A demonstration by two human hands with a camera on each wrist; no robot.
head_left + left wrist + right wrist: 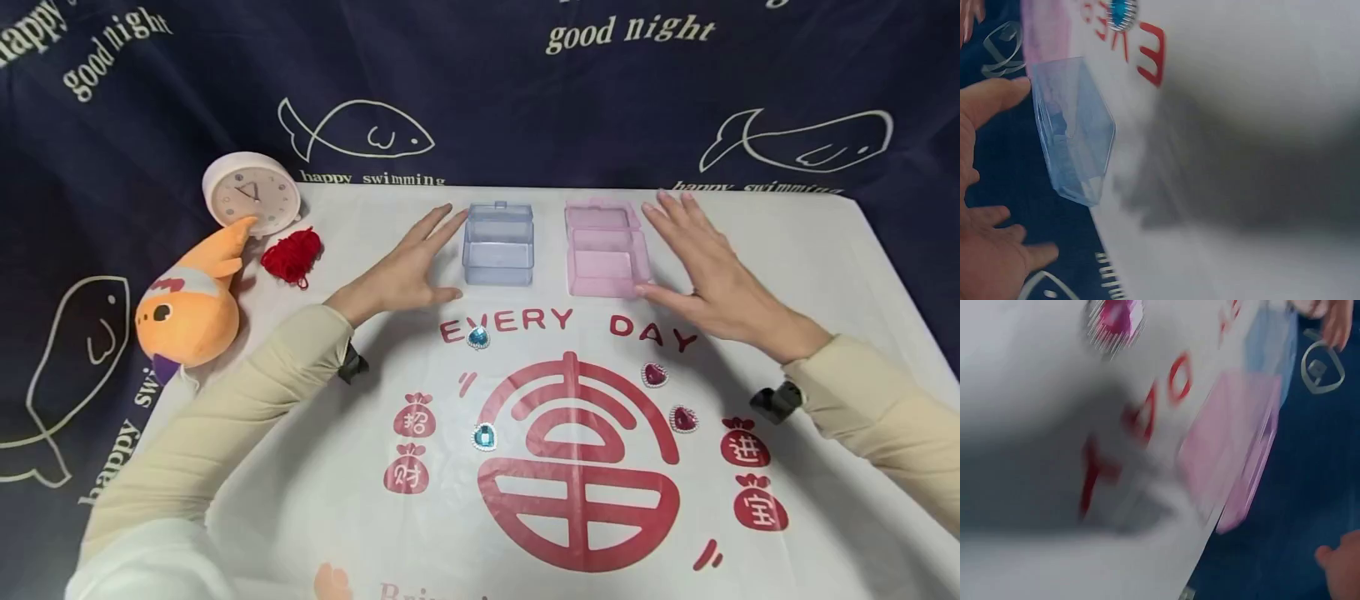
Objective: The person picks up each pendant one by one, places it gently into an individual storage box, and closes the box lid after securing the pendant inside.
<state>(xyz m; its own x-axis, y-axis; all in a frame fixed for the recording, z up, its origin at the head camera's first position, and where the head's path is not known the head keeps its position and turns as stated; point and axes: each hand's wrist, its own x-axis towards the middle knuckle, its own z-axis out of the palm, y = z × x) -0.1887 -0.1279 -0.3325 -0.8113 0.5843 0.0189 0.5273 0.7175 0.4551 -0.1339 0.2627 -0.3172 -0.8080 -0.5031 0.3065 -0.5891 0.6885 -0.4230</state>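
Observation:
A clear blue plastic box point(498, 250) with its lid raised stands near the back of the table. Beside it on the right is a matching pink box point(606, 254), its lid also up. My left hand point(405, 271), fingers spread, is at the blue box's left side. On the far side, my right hand point(701, 271) spreads its fingers along the pink box's right edge. Two blue heart gems point(477, 337) lie on the left half of the cloth, in front of the blue box. Two magenta heart gems point(655, 374) lie on the right half, nearer me than the pink box.
At the back left stand a round pink clock point(252, 196), a ball of red yarn point(292, 256) and an orange plush toy point(191, 308). A white cloth point(330, 467) with red print covers the table. A dark blue curtain point(495, 83) hangs behind.

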